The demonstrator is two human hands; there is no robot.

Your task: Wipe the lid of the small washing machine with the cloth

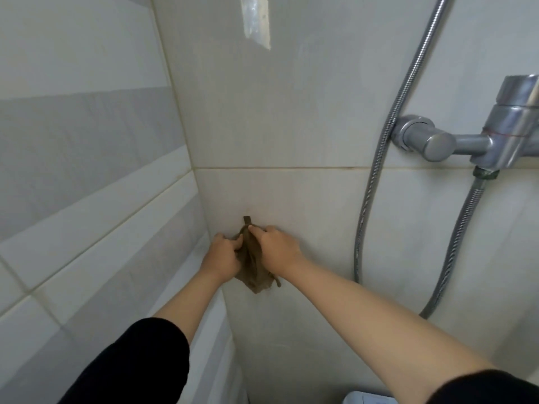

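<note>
Brown and crumpled, the cloth (252, 265) is held up against the tiled wall (262, 112) near the corner, bunched between both hands. The left hand (221, 255) is curled shut on its left side, fingers pinching the folds. The right hand (277, 247) grips the top right, fingers bent over the fabric and knuckles close to the tile. A narrow strap or loop sticks up from the cloth's top, and another trails at its lower right. Both forearms are bare, with black sleeves (140, 360) pushed up. To the right, a chrome tap (466, 138) juts from the wall with a ribbed hose (388, 158) looping down. Low in view, a sliver of a white machine (367, 399) shows.
</note>
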